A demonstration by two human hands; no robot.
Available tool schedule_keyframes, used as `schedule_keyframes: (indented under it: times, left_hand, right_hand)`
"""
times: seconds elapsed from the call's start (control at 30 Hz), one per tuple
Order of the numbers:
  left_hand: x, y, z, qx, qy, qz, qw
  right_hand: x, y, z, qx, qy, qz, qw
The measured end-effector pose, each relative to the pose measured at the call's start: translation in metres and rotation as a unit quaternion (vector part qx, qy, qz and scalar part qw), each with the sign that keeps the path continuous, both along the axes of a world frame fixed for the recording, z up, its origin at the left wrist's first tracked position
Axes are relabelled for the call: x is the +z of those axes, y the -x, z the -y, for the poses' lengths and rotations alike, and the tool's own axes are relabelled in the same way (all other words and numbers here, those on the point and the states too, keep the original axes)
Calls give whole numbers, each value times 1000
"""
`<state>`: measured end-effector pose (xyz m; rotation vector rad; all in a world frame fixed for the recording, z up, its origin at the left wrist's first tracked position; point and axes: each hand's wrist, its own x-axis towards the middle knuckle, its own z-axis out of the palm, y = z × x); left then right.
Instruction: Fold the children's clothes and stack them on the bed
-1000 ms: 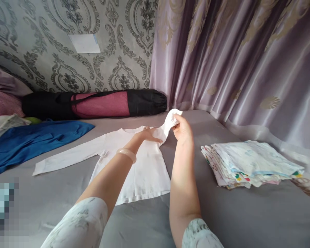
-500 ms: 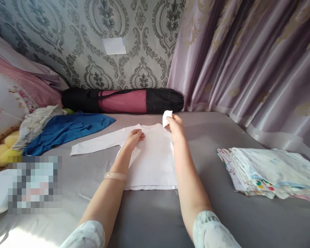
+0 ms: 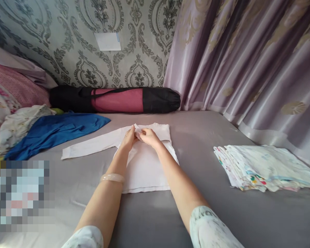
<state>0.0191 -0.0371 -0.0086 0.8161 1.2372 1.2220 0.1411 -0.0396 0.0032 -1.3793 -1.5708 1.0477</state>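
At centre frame, the white shirt lies on the grey sheet. The right hand pinches its folded-over sleeve; whether the left hand, just beside, grips cloth I cannot tell.

On the grey sheet lie a white shirt, blue cloth left, folded clothes right and a long bag far.

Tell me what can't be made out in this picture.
In the head view:
White shirt: partly covered by the left hand and right hand.
Pile of folded cloth: right end cut off by the picture's edge.
Blurred patch, lower left: contents lost in blocky squares.
White sheet on the wall: any writing too small to read.
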Motion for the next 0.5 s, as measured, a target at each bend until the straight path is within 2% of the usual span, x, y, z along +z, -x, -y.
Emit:
schedule_keyframes:
  times: [0.13, 0.2, 0.3, 0.37, 0.5]
  left_hand:
    - [-3, 0, 0, 15, -20, -67, 997]
    - [-5, 1, 1, 7, -48, -121, 991]
    - [-8, 2, 2, -24, -101, -195, 975]
    - [-9, 3, 1, -28, -119, -223, 967]
    - [-5, 4, -1, 2, -141, -227, 964]
  right_hand:
    - [8, -13, -4, 4, 11, -36, 999]
    - [18, -26, -6, -20, 26, -78, 996]
    - [33, -54, -10, -111, 50, -168, 978]
    - [39, -77, -12, -180, 49, -242, 952]
    - [34, -114, -18, -283, 0, -298, 912]
